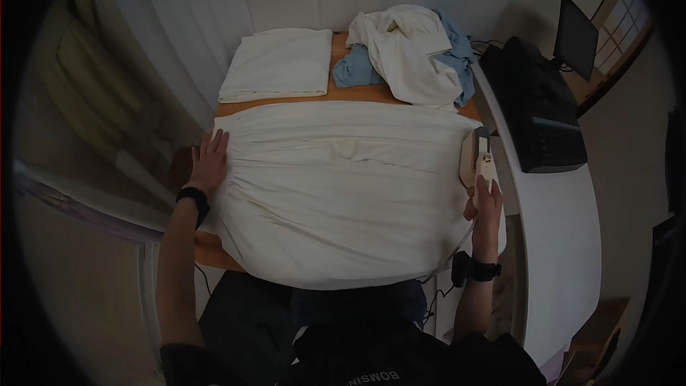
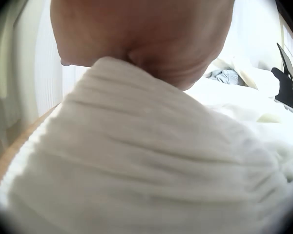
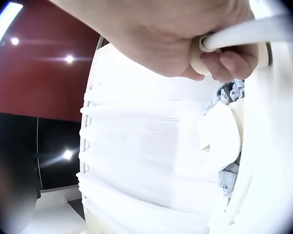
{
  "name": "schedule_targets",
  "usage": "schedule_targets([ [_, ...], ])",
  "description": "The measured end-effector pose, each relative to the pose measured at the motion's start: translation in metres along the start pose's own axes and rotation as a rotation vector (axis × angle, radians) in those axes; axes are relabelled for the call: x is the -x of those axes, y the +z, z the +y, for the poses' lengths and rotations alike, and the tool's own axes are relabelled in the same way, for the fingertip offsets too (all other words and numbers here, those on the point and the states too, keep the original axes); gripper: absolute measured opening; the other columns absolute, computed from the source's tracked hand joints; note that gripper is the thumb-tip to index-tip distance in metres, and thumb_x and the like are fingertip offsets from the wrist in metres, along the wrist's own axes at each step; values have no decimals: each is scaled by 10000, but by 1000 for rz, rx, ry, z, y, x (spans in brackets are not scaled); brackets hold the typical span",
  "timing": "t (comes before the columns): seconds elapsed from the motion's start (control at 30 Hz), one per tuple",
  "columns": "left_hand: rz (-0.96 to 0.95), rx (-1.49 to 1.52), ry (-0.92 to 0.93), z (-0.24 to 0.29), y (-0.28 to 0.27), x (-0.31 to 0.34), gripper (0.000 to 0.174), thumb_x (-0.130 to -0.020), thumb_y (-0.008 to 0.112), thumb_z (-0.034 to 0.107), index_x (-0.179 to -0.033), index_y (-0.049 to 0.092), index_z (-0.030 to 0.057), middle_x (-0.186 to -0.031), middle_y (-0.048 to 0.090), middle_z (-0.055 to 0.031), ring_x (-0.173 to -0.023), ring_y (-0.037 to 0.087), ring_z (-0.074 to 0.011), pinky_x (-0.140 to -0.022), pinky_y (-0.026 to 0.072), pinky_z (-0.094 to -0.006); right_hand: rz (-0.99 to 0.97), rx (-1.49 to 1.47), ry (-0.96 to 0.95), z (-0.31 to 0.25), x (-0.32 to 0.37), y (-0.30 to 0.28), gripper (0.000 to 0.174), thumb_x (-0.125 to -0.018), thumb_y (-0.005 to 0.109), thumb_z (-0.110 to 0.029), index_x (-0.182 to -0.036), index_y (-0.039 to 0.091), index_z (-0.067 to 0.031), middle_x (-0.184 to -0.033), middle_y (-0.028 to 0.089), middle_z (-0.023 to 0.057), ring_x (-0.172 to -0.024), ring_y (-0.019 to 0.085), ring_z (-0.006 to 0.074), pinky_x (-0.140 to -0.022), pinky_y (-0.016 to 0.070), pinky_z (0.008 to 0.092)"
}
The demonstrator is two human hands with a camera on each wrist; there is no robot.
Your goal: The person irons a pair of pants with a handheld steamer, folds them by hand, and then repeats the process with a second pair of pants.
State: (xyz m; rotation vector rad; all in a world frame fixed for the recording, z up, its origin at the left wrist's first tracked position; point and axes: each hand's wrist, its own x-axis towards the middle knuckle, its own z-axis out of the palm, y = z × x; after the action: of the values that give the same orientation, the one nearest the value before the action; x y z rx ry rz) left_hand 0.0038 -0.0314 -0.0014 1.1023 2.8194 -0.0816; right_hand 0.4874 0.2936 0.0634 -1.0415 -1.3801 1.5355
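A large white cloth (image 1: pixel 343 193) with gathered, wrinkled edges lies spread over a wooden table. The left hand (image 1: pixel 209 161) rests on its left edge, fingers extended; the left wrist view shows that hand (image 2: pixel 146 34) above the ribbed fabric (image 2: pixel 146 146), its fingertips hidden. At the cloth's right edge, the right hand (image 1: pixel 486 207) grips the handle of a cream iron (image 1: pixel 468 157). In the right wrist view the right hand's fingers (image 3: pixel 229 66) curl round the handle, with a pale cord (image 3: pixel 249 35) coming out of its end.
Behind the cloth lie a folded white cloth (image 1: pixel 279 66) and a heap of white fabric (image 1: pixel 411 50) with blue fabric (image 1: pixel 355 68). On the right, a white desk (image 1: pixel 561 243) holds a black keyboard instrument (image 1: pixel 532 107) and a dark screen (image 1: pixel 575 37). A cable hangs near the right forearm.
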Motion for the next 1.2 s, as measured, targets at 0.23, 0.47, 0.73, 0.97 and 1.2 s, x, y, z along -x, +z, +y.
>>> schedule_targets([
  [0.23,165,-188,175,44,-29,31,574,-978,476,140,-1521,323,37,-1630,229,-172,-1523,147,-396,-1206,172,-608,3,31,85,-28,60,38,380,-988,606,-308,-1215,535,-12,-711,465,-23,-480,325,25,-426,270,227],
  [0.47,-68,103,467,-7,-12,90,645,-950,511,79,-1555,288,52,-1646,232,-144,-1514,170,-425,-1226,234,-500,-683,-14,126,13,185,155,489,-997,616,-224,-1368,427,33,-764,651,199,-621,659,262,-563,491,404],
  [0.73,-18,34,437,-8,-12,109,584,-1052,413,226,-1592,239,88,-1675,191,-87,-1543,132,-361,-1220,165,-535,-887,55,131,37,231,177,523,-984,641,-206,-1387,416,39,-672,623,212,-567,652,326,-517,471,411],
  [0.97,48,17,368,-28,-14,92,536,-1078,341,299,-1586,278,142,-1669,223,-49,-1543,147,-338,-1212,152,-582,-396,30,396,-16,149,42,408,-1006,593,-222,-1340,518,0,-782,555,1,-574,431,36,-510,343,221],
  [1.2,7,-280,271,-27,-36,69,476,-1050,413,210,-1518,389,129,-1651,260,-50,-1534,180,-324,-1201,171,-631,68,30,221,-15,105,-42,442,-1002,613,-345,-1301,543,-26,-709,498,-36,-447,316,16,-422,237,219],
])
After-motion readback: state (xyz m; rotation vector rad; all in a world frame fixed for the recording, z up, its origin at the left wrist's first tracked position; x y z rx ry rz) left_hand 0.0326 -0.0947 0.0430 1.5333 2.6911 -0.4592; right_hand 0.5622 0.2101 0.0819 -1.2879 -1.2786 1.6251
